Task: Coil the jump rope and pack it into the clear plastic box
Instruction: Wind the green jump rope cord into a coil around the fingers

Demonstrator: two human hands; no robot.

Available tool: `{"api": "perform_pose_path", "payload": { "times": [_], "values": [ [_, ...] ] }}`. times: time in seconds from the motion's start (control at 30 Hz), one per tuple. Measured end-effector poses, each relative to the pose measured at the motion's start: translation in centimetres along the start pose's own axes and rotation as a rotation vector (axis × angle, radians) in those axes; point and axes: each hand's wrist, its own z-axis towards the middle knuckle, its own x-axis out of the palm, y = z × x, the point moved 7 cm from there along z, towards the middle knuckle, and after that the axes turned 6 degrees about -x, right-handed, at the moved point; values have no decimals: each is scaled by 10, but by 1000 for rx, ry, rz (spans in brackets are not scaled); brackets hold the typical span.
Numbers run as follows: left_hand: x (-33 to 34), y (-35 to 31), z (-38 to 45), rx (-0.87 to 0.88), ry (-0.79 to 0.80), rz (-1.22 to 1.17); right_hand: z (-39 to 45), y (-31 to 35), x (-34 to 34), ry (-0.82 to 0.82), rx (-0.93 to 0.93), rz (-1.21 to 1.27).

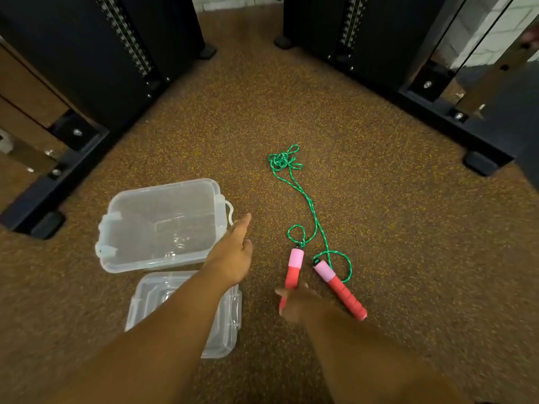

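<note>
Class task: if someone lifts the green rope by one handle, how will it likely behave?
The green rope probably hangs limp; it already lies in loose loops. Its tangled far end may drag up as a clump. The handle, a smooth cylinder, could roll if nudged.

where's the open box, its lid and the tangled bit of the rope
clear plastic box (163, 188), head view, far rim
lid (230, 316), head view, right edge beside the forearm
rope tangle (282, 160), head view, middle of the green knot

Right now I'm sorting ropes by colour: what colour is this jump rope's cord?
Green with lighter flecks, cord, head view.
</note>
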Motion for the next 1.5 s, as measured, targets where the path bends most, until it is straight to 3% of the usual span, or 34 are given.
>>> {"api": "perform_pose_path", "payload": {
  "times": [0.2, 0.43, 0.57, 0.7, 0.87, 1.13, 1.27, 1.33, 1.37, 1.43, 1.5],
  "values": [
    [26, 13, 9, 8, 14, -55, 17, -7, 10, -20, 48, -28],
    [34, 13, 11, -80, 33, -34, 7, -1, -12, -170, -116, -193],
    [22, -5, 3, -27, 18, -67, -30, 12, -38, -221, -133, -17],
    [3, -22, -10, -14, -27, -114, -62, 27, -65, -295, -145, -72],
    [-22, -45, -41, 131, -33, -141, -110, 48, -101, -381, -172, -212],
    [-93, -89, -103, 272, -126, -178, -223, 93, -158, -697, -316, -341],
    [-137, -99, -132, 207, -327, -143, -274, 111, -172, -812, -376, -330],
    [-158, -91, -142, 11, -454, -232, -299, 116, -176, -852, -405, -274],
    [-163, -86, -148, -107, -443, -330, -311, 119, -177, -864, -423, -246],
    [-154, -88, -155, -225, -215, -709, -333, 126, -178, -870, -487, -195],
    [-149, -105, -165, -183, 39, -1104, -350, 134, -172, -838, -565, -154]
  ]
}}
